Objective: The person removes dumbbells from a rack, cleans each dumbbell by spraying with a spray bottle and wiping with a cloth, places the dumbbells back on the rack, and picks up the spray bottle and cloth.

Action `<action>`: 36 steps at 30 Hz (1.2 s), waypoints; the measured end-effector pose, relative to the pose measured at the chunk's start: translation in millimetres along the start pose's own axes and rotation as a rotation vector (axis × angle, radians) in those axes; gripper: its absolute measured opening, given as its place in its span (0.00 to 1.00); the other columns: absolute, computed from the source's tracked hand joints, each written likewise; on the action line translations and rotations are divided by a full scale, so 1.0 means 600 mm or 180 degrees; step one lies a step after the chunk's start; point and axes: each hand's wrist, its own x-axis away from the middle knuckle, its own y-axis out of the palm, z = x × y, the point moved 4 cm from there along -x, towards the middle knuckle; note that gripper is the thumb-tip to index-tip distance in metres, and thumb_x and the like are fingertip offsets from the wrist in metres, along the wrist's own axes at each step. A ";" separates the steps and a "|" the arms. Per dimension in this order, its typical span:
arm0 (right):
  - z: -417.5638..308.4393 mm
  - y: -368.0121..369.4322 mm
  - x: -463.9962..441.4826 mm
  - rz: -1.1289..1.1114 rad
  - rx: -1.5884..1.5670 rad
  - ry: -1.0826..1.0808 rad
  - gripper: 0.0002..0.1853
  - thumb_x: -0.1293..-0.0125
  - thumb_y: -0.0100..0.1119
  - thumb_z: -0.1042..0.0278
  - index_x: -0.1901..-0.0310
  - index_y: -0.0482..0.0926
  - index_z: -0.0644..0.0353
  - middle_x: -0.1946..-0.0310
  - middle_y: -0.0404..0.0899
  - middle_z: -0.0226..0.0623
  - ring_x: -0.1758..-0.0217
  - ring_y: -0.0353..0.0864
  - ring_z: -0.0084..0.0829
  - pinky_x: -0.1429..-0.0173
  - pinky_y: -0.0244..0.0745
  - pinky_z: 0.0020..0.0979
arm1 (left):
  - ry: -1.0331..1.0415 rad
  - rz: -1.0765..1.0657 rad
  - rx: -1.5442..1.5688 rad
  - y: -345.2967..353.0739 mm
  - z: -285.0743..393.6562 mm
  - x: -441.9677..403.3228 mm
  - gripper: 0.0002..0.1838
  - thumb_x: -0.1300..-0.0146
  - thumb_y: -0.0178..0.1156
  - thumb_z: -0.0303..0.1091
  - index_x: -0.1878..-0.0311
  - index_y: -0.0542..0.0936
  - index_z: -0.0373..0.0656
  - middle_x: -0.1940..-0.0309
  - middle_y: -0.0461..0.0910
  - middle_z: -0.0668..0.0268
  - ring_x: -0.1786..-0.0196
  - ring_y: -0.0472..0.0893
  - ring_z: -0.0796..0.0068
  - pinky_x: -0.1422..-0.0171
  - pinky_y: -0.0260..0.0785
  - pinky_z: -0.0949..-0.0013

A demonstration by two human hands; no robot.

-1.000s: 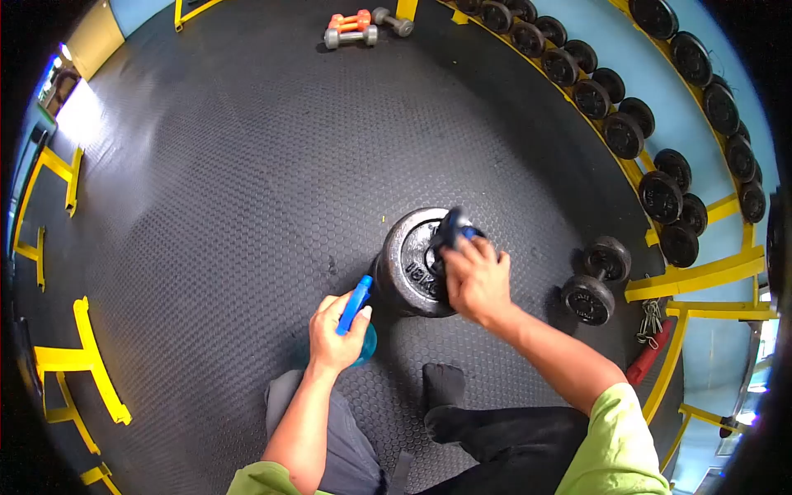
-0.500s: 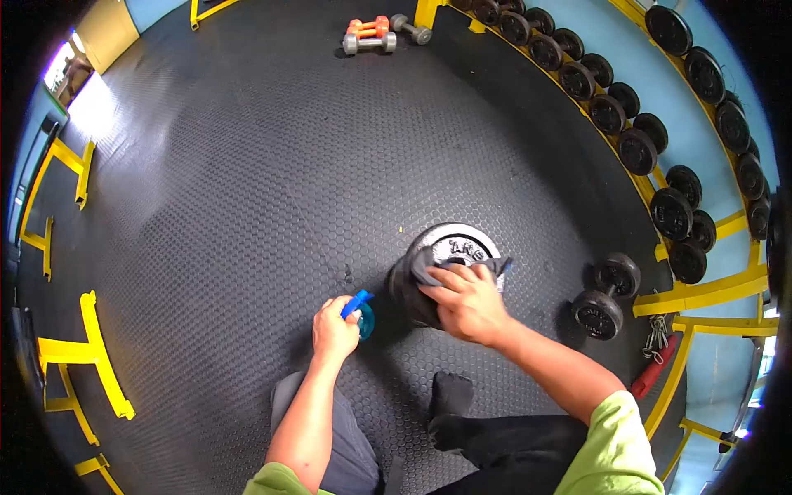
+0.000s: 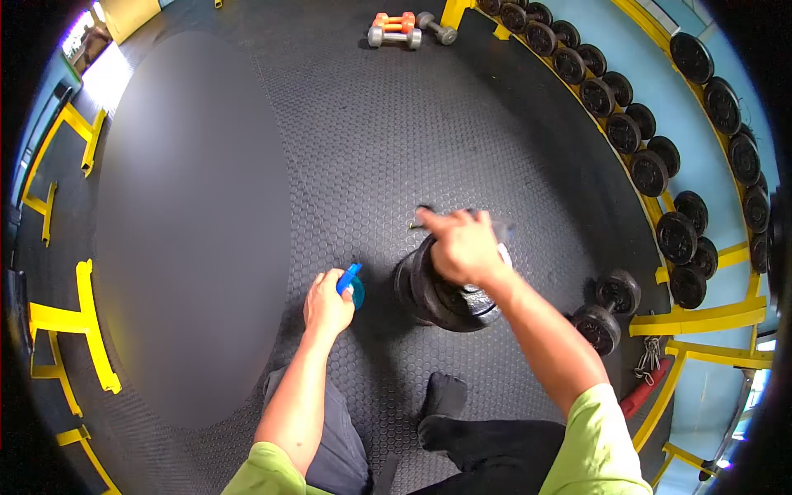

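Note:
My left hand (image 3: 327, 304) is closed around a bottle with a blue spray-type top (image 3: 349, 279) and a teal body, close to the floor. To its right, a large black dumbbell (image 3: 450, 304) stands on end on the mat. My right hand (image 3: 467, 249) is over the dumbbell's upper end, closed on a dark cloth (image 3: 502, 230) that is smeared by motion. Hand and forearm hide much of the plate's top face.
A smaller dumbbell (image 3: 609, 309) lies at the right by a yellow rack (image 3: 701, 315) with rows of dumbbells. Orange dumbbells (image 3: 394, 22) and grey ones (image 3: 396, 38) lie at the far end. A red-handled item (image 3: 645, 389) rests by the rack; yellow frames (image 3: 95, 326) stand left.
My right hand has shifted with the cloth towards the far edge of the dumbbell's top. The view has tilted slightly. My left hand still holds the bottle.

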 end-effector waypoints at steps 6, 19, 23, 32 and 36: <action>-0.081 -0.011 0.038 -0.0074 -0.0557 -0.0798 0.20 0.51 0.58 0.60 0.55 0.79 0.59 0.54 0.81 0.34 0.47 0.76 0.39 0.46 0.66 0.47 | 0.0323 0.0439 -0.0073 -0.002 0.025 0.005 0.32 0.50 0.68 0.33 0.39 0.70 0.46 0.45 0.71 0.52 0.40 0.70 0.47 0.35 0.64 0.50; -0.178 0.034 0.072 -0.1315 0.1718 -0.1321 0.22 0.38 0.48 0.52 0.61 0.87 0.59 0.49 0.77 0.45 0.35 0.60 0.47 0.39 0.57 0.65 | 0.0934 0.0992 0.0533 -0.017 0.041 0.024 0.24 0.50 0.66 0.30 0.47 0.76 0.42 0.53 0.75 0.55 0.47 0.74 0.52 0.40 0.67 0.54; -0.146 0.035 0.158 -0.0477 0.1749 -0.1744 0.21 0.41 0.50 0.52 0.60 0.85 0.59 0.39 0.67 0.44 0.36 0.60 0.44 0.38 0.61 0.55 | 0.0940 0.0959 0.0689 -0.017 0.056 0.030 0.23 0.50 0.66 0.30 0.48 0.76 0.42 0.54 0.75 0.56 0.48 0.75 0.52 0.42 0.67 0.55; 0.047 0.028 0.298 0.0780 0.0036 -0.1214 0.09 0.58 0.62 0.64 0.73 0.73 0.49 0.51 0.74 0.41 0.48 0.72 0.41 0.43 0.66 0.51 | 0.1531 0.0924 0.0986 0.009 0.130 0.052 0.20 0.48 0.66 0.28 0.50 0.77 0.40 0.55 0.77 0.57 0.50 0.76 0.55 0.42 0.67 0.59; 0.165 0.018 0.322 0.1888 -0.1715 0.2122 0.10 0.48 0.53 0.78 0.62 0.69 0.59 0.60 0.71 0.41 0.59 0.71 0.36 0.54 0.67 0.34 | 0.1944 0.0575 0.1203 0.039 0.182 0.072 0.28 0.46 0.68 0.33 0.42 0.74 0.36 0.47 0.74 0.52 0.43 0.74 0.53 0.37 0.65 0.57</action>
